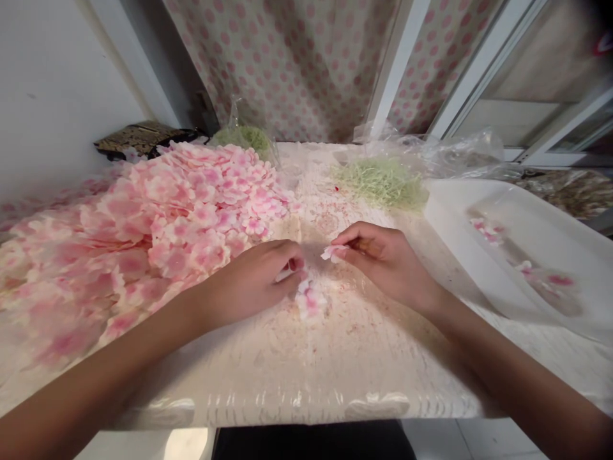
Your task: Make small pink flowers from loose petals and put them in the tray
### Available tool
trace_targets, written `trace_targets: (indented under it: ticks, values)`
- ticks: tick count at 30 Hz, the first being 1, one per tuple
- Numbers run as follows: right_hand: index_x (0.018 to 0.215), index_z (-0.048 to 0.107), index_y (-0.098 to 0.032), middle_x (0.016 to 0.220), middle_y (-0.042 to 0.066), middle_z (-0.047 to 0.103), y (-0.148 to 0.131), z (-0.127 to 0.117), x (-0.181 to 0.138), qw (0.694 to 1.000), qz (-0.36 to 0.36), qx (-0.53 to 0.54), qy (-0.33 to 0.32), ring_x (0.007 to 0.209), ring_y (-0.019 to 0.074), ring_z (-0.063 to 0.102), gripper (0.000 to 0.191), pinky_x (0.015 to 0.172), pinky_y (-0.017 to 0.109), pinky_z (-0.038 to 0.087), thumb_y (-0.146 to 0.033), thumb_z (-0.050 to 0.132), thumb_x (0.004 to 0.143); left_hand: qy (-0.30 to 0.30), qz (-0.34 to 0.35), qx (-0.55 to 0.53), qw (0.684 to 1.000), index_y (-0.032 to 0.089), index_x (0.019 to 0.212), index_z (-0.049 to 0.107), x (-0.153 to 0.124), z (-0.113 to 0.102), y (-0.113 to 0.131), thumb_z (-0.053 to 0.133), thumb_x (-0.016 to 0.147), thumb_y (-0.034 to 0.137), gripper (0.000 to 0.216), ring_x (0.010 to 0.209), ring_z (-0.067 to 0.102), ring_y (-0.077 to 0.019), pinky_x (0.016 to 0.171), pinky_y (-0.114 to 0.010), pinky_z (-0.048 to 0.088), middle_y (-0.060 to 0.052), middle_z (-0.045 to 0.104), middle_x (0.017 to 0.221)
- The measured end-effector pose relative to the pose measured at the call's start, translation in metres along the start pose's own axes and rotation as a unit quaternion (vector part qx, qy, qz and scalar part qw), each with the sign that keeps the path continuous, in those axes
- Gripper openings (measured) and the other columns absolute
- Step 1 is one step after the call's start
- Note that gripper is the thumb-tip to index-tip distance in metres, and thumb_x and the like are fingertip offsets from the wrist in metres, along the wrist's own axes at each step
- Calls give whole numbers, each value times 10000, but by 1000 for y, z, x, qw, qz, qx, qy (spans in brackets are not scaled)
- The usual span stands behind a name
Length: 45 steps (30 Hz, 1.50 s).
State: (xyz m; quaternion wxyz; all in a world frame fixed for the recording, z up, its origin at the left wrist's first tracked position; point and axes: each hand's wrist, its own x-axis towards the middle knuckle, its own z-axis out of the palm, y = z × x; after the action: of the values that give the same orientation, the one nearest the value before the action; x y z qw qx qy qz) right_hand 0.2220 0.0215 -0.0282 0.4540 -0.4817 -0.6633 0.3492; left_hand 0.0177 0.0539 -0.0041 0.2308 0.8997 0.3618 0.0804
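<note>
My left hand [263, 275] is closed, thumb and forefinger pinched together at the upper edge of a pink-and-white artificial flower [311, 300]. Whether that flower rests on the table or hangs just over it, I cannot tell. A little to the right, my right hand [383, 259] pinches a small white-pink artificial flower [334, 253] between thumb and fingers. The two hands are apart, both low over the middle of the table. A big heap of pink artificial flowers [186, 211] spreads beside and behind my left hand.
On the right stands a white plastic tub [460, 249] with several loose flowers inside. Pale green shredded filler [383, 182] lies at the back, near clear plastic bags [460, 153]. Another bag of green filler [246, 139] sits behind the heap. Small reddish bits dot the tablecloth [335, 377].
</note>
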Motion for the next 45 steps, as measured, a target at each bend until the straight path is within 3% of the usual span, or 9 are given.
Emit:
trace_targets:
  ticks: [5, 10, 16, 21, 25, 36, 45]
  values:
    - [735, 592, -204, 750, 8, 626, -13, -10, 0, 999, -4, -41, -15, 702, 152, 583, 44, 635, 279, 452, -180, 605, 770, -71, 28, 20, 997, 187, 887, 566, 0, 6, -6, 556, 791, 299, 148, 905, 516, -205, 752, -291, 374, -34, 573, 928]
    - [715, 585, -219, 823, -7, 604, -23, -8, -4, 984, -46, -118, -123, 738, 128, 566, 153, 683, 268, 450, -71, 589, 751, -33, 39, -9, 999, 161, 743, 563, 2, 11, -8, 505, 818, 234, 119, 732, 519, -154, 653, -256, 355, -13, 559, 736]
    - [786, 595, -228, 999, 19, 553, -16, 2, -13, 972, -78, -88, -205, 937, 130, 569, 191, 787, 256, 466, -40, 565, 774, -15, 15, -97, 995, 166, 740, 575, 0, 6, -7, 417, 887, 250, 232, 602, 501, -106, 575, -231, 339, 20, 547, 637]
    - [832, 556, -245, 1005, 21, 575, -14, 7, -21, 983, -106, -75, -129, 920, 143, 583, 236, 757, 271, 485, -19, 535, 768, 36, 4, -159, 987, 178, 839, 520, -5, 10, -1, 389, 918, 299, 195, 561, 473, -83, 510, -202, 329, 36, 524, 654]
    - [856, 527, -236, 939, 21, 597, -13, 9, -23, 982, -138, -96, -88, 859, 138, 596, 251, 719, 269, 484, -3, 516, 764, 31, 11, -200, 979, 183, 849, 504, -8, 12, 5, 395, 924, 278, 164, 557, 467, -68, 525, -184, 345, 53, 512, 644]
    - [777, 509, -183, 861, 9, 582, -11, 11, -22, 984, -140, -91, -66, 744, 94, 574, 204, 628, 215, 445, 14, 536, 728, 19, -5, -257, 966, 172, 834, 500, -9, 11, 6, 394, 924, 298, 188, 588, 452, -65, 536, -172, 349, 51, 508, 668]
    - [779, 554, -181, 901, 19, 586, -10, 11, -19, 986, -136, -58, -80, 803, 107, 589, 202, 693, 236, 456, 12, 560, 716, 27, -26, -294, 955, 175, 816, 494, -6, 12, 5, 407, 916, 310, 189, 606, 484, -71, 530, -174, 360, 49, 519, 670]
